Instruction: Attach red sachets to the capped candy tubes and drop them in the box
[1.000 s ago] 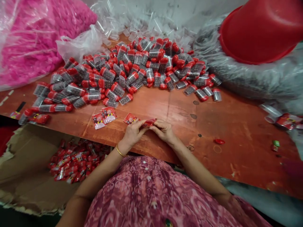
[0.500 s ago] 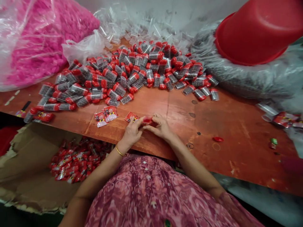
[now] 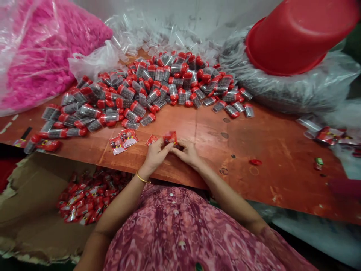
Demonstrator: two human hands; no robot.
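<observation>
My left hand [image 3: 155, 154], with a gold bangle at the wrist, pinches a small red printed packet [image 3: 170, 137] above the table's near edge. My right hand [image 3: 188, 153] is closed against the packet's right side, and the two thumbs meet below it. What lies behind the right fingers is hidden. Just left of the packet a red printed card [image 3: 151, 139] lies flat, partly near my left fingers. Farther left, several more red cards [image 3: 129, 137] overlap on the table.
A wide heap of clear tubes with red caps [image 3: 158, 86] covers the table [image 3: 208, 131] behind my hands. A pink-filled bag [image 3: 50, 49] stands back left, a red bucket [image 3: 296, 37] back right. Below left, a cardboard box [image 3: 31, 203] holds red packets [image 3: 87, 199].
The red item between my hands has turned up and now shows its printed face above my fingers. The whole view has shifted slightly, with the table's things lying farther left.
</observation>
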